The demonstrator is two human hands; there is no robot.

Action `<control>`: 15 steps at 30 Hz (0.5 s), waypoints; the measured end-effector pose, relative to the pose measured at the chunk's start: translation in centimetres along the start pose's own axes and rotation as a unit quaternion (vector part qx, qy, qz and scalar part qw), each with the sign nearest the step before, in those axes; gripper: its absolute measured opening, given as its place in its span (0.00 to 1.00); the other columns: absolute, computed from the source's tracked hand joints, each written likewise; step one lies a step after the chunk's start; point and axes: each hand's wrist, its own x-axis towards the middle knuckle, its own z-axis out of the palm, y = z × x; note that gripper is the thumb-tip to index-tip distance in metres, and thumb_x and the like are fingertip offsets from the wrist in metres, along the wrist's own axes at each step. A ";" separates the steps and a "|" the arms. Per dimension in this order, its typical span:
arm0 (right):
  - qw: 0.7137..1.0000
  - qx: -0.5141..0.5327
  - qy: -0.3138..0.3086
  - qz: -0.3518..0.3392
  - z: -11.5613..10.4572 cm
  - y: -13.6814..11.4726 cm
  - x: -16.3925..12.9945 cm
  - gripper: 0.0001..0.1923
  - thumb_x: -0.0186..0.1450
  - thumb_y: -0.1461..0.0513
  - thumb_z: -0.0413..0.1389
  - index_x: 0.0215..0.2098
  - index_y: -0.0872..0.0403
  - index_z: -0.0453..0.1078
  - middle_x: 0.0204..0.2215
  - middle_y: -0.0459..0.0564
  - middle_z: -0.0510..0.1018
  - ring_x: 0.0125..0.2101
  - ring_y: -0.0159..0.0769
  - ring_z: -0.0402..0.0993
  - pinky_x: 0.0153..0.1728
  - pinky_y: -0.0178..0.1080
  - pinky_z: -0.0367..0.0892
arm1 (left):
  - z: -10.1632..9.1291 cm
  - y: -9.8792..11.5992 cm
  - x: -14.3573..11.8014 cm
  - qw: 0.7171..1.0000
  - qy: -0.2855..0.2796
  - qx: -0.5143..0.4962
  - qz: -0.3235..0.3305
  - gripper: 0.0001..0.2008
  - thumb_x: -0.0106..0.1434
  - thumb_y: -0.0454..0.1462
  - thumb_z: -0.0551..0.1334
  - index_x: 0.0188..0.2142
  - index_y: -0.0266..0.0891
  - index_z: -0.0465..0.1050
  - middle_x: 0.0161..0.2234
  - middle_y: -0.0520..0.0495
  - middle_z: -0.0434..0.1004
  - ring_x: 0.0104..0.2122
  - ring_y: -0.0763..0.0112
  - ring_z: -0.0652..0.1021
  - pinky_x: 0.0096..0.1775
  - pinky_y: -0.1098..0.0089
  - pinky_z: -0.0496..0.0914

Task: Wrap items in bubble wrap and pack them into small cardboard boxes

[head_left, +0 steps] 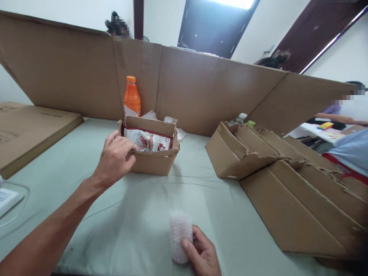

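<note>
Bubble-wrap bundle (180,234) (roughly cylindrical) sits gripped in the right hand (203,252).

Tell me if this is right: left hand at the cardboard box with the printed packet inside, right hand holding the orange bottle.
One error: the head view shows the right hand holding a bubble-wrap bundle, not the orange bottle, which stands behind the cardboard box. The left hand is at that box, printed packet inside.

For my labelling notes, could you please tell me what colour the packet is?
The packet is mostly whitish with red markings, in the head view.
</note>
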 end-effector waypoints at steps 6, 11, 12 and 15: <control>0.985 -0.022 0.138 -0.098 -5.2 -6.5 0.9 0.20 0.57 0.49 0.69 0.42 0.52 0.80 0.33 0.54 0.84 0.34 0.46 0.82 0.33 0.38 0.77 | -6.0 3.6 -5.2 0.996 -0.043 -0.050 0.051 0.10 0.63 0.26 0.58 0.38 0.40 0.71 0.35 0.48 0.80 0.43 0.63 0.79 0.63 0.47 0.58; 0.952 -0.146 0.136 -0.234 -2.8 -16.7 2.7 0.17 0.61 0.53 0.68 0.46 0.47 0.79 0.38 0.50 0.83 0.37 0.42 0.80 0.37 0.39 0.77 | -10.5 5.4 -9.7 0.994 -0.060 -0.068 0.057 0.14 0.62 0.25 0.61 0.44 0.42 0.74 0.37 0.50 0.82 0.47 0.65 0.77 0.66 0.50 0.53; 0.938 -0.203 0.093 -0.266 -1.4 -18.4 3.4 0.14 0.62 0.54 0.67 0.45 0.47 0.79 0.39 0.49 0.83 0.37 0.41 0.79 0.37 0.39 0.76 | -10.9 5.5 -10.2 0.995 -0.056 -0.073 0.049 0.15 0.61 0.25 0.62 0.44 0.42 0.75 0.37 0.49 0.82 0.48 0.65 0.77 0.66 0.50 0.54; 0.847 -0.364 -0.077 -0.380 3.7 -21.7 6.1 0.04 0.65 0.59 0.63 0.38 0.49 0.80 0.37 0.48 0.81 0.37 0.37 0.75 0.40 0.38 0.71 | -11.4 6.1 -11.1 0.995 -0.039 -0.089 0.015 0.15 0.62 0.23 0.61 0.43 0.41 0.75 0.37 0.48 0.83 0.48 0.66 0.77 0.65 0.49 0.56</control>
